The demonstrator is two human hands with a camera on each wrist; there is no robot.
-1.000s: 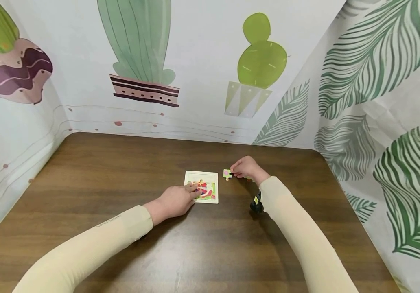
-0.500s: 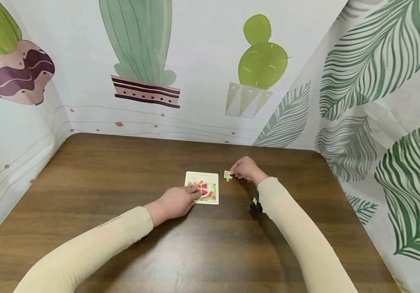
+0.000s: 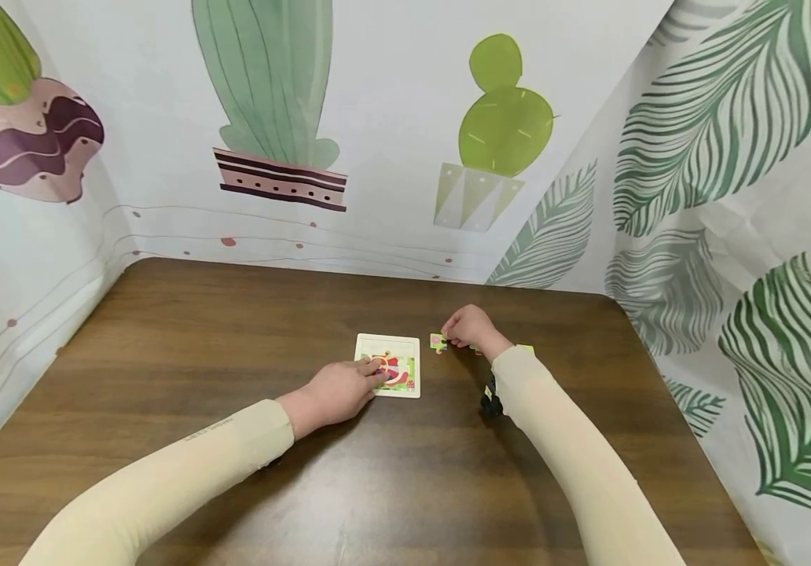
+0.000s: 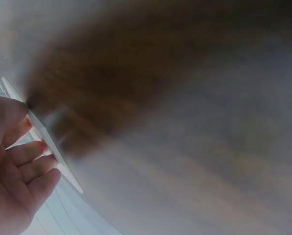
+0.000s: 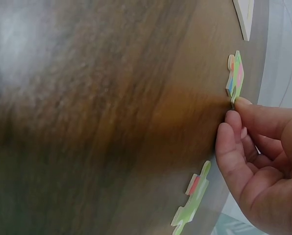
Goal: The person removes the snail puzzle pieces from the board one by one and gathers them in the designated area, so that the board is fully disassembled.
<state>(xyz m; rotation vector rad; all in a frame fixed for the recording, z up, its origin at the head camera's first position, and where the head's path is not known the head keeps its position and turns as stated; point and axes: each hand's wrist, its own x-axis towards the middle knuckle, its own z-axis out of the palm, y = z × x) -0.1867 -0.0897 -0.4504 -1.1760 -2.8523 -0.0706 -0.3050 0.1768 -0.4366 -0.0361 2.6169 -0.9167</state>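
Note:
A white-framed jigsaw board [image 3: 370, 339] lies on the table, partly filled with a red, green and white picture. My left hand [image 3: 340, 391] rests on its left side, fingers stretched over the picture. In the left wrist view, thumb and fingers of the left hand [image 4: 18, 166] touch the board's edge [image 4: 70, 174]. Right of the board is a green and pink puzzle piece [image 3: 438, 342]. My right hand [image 3: 471, 325] pinches this puzzle piece [image 5: 237, 73] at one end between thumb and fingertips, as the right wrist view shows.
Another green puzzle piece [image 5: 192, 203] with a red patch lies near the right hand. A yellow-green piece [image 3: 529, 348] shows beside the right sleeve. The wrist camera [image 3: 491, 399] hangs under the right wrist. A printed cloth wall [image 3: 391, 157] stands behind the brown table [image 3: 236, 314].
My right hand has shifted very slightly left, and a yellow-green piece now shows beside its sleeve. The left hand stays on the board. The head view has tilted a little.

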